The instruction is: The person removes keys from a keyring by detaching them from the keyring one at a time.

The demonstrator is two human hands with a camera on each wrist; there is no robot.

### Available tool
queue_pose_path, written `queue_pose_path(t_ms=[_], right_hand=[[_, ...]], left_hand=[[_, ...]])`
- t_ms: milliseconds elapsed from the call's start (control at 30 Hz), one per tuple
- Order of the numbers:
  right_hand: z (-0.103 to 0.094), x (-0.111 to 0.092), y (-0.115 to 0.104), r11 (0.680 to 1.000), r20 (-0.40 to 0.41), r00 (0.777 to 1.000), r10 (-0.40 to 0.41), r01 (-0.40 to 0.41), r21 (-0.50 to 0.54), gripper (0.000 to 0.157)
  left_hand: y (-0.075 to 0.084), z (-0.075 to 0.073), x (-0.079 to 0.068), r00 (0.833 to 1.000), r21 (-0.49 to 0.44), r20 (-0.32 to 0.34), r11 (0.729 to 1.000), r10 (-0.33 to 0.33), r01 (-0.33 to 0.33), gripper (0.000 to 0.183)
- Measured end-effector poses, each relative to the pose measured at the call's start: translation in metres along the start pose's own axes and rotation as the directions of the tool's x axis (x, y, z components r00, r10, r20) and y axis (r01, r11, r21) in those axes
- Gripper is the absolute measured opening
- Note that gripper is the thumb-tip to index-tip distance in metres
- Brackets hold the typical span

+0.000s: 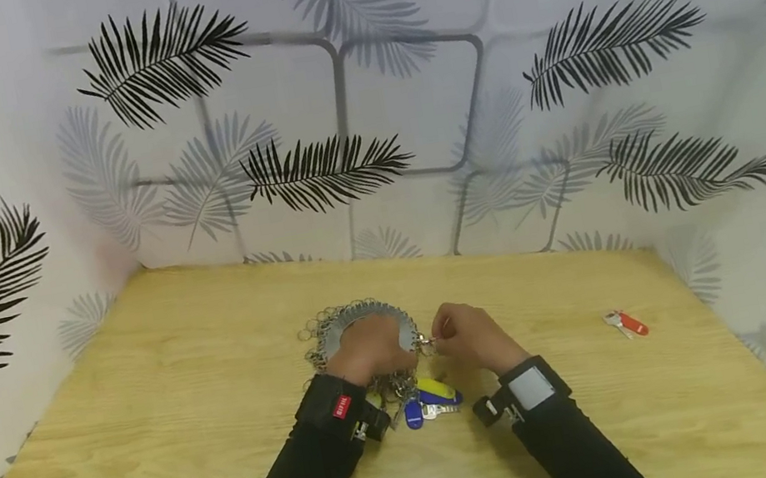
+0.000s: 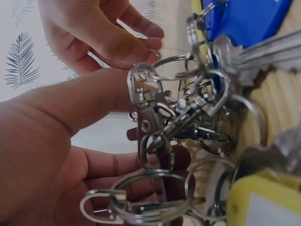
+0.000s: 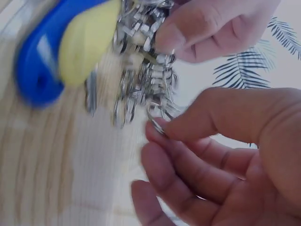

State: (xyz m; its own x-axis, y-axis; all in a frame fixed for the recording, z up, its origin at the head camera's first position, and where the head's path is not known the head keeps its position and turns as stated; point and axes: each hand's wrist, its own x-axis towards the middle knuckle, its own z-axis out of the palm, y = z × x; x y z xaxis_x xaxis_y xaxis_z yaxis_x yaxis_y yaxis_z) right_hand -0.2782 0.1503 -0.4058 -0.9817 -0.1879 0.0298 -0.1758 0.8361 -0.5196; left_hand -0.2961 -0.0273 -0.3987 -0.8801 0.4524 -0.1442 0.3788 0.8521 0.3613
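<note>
A round grey key holder [image 1: 372,309], edged with many small metal clips and rings, lies near the table's middle. My left hand [image 1: 371,347] grips it, the thumb on one face and the fingers behind. To its right, my right hand [image 1: 475,333] pinches a small split ring [image 3: 159,128] between thumb and forefinger at the holder's edge. Clips and rings [image 2: 188,108] hang in a cluster beside the left thumb. Below the holder are keys [image 1: 439,410] with a blue tag [image 1: 414,414] and a yellow tag [image 1: 437,387].
Apart from the rest, a key [image 1: 619,322] with a red tag [image 1: 637,325] lies on the right side of the wooden table [image 1: 153,413]. A wall [image 1: 425,215] covered in a leaf pattern stands behind the table's far edge.
</note>
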Motion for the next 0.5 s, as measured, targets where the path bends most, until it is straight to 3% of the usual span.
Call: queue_pose_path(t_ms=[133,233,333,400,500], right_hand=[[-0.003,0.002,0.004,1.000,-0.058,0.998,0.005,-0.006,-0.026,0.018],[-0.003,0.000,-0.001,0.997,-0.051,0.998,-0.027,0.023,-0.069,0.007],[0.001,-0.003,-0.007,0.995,0.099,0.993,-0.062,0.069,-0.066,0.013],[0.005,-0.005,-0.010,0.995,0.218,0.973,-0.076,0.088,-0.046,0.019],[0.007,-0.006,-0.010,0.995,0.302,0.951,-0.070,0.089,-0.048,0.018]], left_hand=[[0.001,-0.006,0.002,0.999,0.017,0.002,0.999,-0.036,0.036,0.024],[0.001,-0.009,0.002,0.999,0.030,-0.001,0.998,-0.047,0.047,0.026],[0.001,-0.009,0.001,0.999,0.030,-0.005,0.998,-0.046,0.046,0.026],[-0.001,-0.009,0.001,0.999,0.025,-0.005,0.999,-0.045,0.046,0.025],[-0.002,-0.008,0.001,0.999,0.005,0.003,0.999,-0.048,0.048,0.025]])
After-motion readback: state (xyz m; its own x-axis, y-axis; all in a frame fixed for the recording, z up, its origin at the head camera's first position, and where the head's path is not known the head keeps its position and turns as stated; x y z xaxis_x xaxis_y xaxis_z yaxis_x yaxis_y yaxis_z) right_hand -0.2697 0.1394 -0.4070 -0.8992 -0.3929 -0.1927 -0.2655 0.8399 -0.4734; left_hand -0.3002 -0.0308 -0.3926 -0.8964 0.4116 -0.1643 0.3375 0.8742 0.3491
